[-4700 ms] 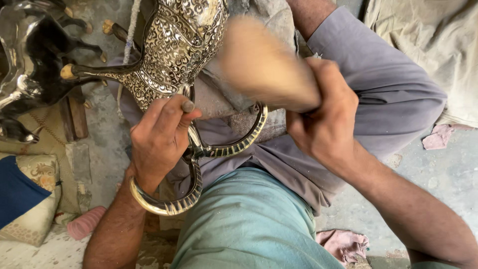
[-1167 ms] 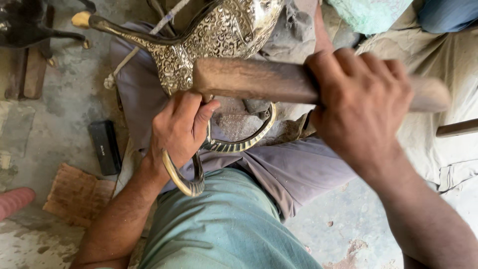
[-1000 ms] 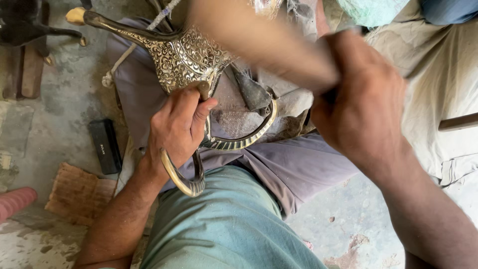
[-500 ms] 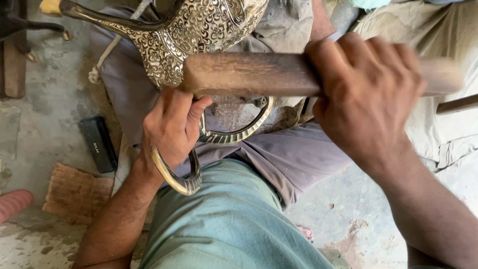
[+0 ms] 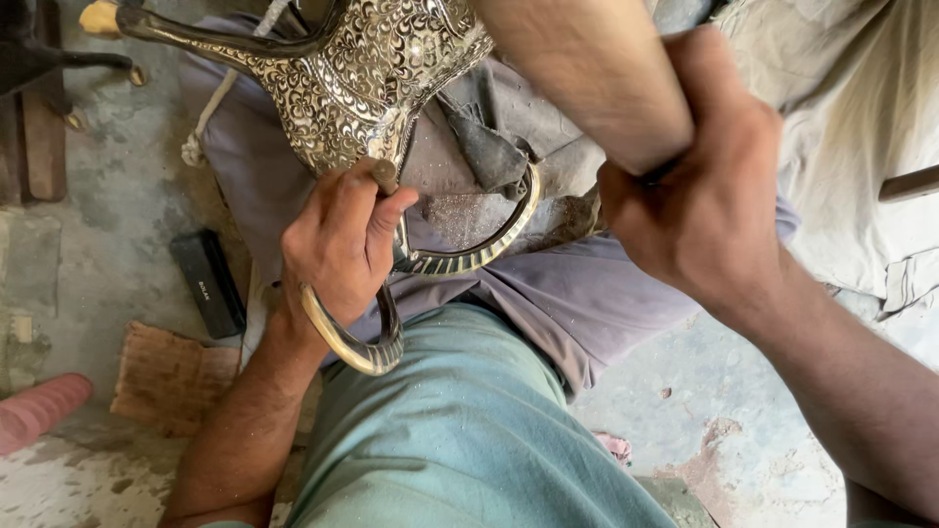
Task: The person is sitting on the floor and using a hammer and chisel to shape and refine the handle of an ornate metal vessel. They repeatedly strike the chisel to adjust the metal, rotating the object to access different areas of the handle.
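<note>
1. Centrally, an engraved metal ewer (image 5: 377, 73) with black-and-silver scrollwork lies tilted across the person's lap, on the grey-purple trousers (image 5: 548, 293); its long slim spout (image 5: 186, 34) runs to the upper left and ends in a brass tip.
2. The left hand (image 5: 337, 244) is wrapped around the ewer's curved, ribbed handle (image 5: 391, 293), fingers closed and thumb pressed near the vessel's neck; one loop of the handle sticks out below the wrist.
3. The right hand (image 5: 704, 196) is clenched in a fist on a thick wooden mallet (image 5: 597, 78), blurred, raised just above and to the right of the ewer.
4. A dusty grey rag (image 5: 489, 137) sits under the vessel on the lap.
5. On the concrete floor at left lie a small black block (image 5: 207, 284), a scrap of brown cardboard (image 5: 171, 376) and a pink ribbed object (image 5: 39, 411).
</note>
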Tool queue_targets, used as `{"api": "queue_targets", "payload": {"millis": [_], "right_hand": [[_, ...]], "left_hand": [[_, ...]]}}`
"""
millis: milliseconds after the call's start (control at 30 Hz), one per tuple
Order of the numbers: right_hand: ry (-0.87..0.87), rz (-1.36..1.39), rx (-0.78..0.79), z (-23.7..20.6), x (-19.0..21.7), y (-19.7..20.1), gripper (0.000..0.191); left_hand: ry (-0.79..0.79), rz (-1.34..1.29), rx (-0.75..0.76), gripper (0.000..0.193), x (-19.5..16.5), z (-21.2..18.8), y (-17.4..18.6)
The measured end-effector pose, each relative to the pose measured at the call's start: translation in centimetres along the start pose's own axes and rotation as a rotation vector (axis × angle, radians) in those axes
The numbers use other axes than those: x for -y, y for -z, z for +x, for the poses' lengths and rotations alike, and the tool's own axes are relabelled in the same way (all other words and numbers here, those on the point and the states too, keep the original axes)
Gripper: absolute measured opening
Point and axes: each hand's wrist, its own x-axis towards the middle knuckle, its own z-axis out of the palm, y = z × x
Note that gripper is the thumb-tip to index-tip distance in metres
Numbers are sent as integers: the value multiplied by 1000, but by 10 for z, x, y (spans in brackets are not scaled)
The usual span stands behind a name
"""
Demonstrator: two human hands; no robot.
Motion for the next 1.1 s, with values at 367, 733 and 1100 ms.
{"api": "queue_targets", "payload": {"millis": [367, 733, 1100], "right_hand": [[225, -655, 75, 0, -1, 2, 39], [269, -675, 119, 2, 7, 2, 44], [125, -218, 110, 1, 14, 2, 36]], "left_hand": [[33, -24, 28, 22, 4, -4, 3], [-44, -72, 5, 20, 8, -5, 3], [-46, -80, 4, 25, 13, -8, 1]]}}
